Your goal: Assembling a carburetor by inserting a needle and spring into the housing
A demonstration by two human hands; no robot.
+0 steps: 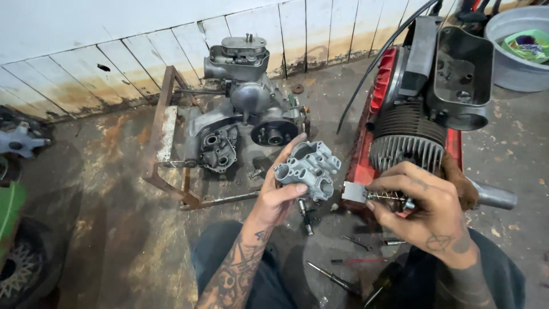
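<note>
Sitting low over a stained concrete floor [114, 229], with a red engine with cooling fins [407, 137] close on the right and a grey engine block [246, 123] propped in a rusty metal frame [163, 143] by the tiled wall, both probably kept near for comparison. Lifted between them, clear of the floor: a small grey metal carburettor body [309, 169], pinched firm in the left hand [280, 194], thumb across its lower edge, ports turned toward the face, seemingly for inspection. Just beside it, right hand [426, 209], grip closed on a flat metal slide with a spring [366, 193]. Below, screwdrivers [337, 279] scattered between the knees.
</note>
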